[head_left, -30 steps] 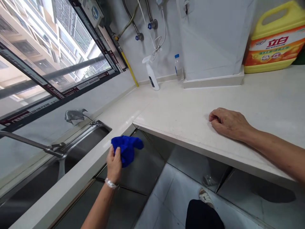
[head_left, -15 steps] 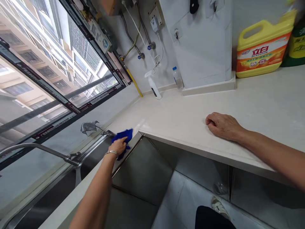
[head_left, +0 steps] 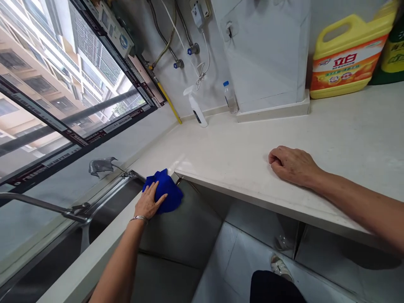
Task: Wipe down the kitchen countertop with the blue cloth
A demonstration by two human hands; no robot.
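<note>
Nearest, a shoe [head_left: 280, 266] stands on the grey floor tiles [head_left: 230, 252] under the counter's overhang. Just above, the left hand [head_left: 147, 204] lies on a blue cloth [head_left: 168, 195], fingers spread flat over it. It presses the cloth against the front edge of the pale countertop [head_left: 240, 147], right at the inner corner where the two runs of counter meet. Part of the cloth hangs past the edge, in front of the steel cabinet face [head_left: 186, 227].

Left of the cloth, only a narrow strip of stone separates the front edge from the rim of the steel sink [head_left: 109, 198]; what lies in the basin cannot be made out. A grey rag [head_left: 100, 165] sits at the sink's far corner.

On the right run, the right hand [head_left: 292, 165] rests near the front edge, fingers curled under into a loose fist around nothing, with broad bare stone behind it.

Against the far wall stand a white spray bottle [head_left: 196, 108] and a clear, blue-capped water bottle [head_left: 230, 98], just apart. Further right stands a yellow detergent jug [head_left: 345, 59], with a green bottle [head_left: 391, 57] beside it.
</note>
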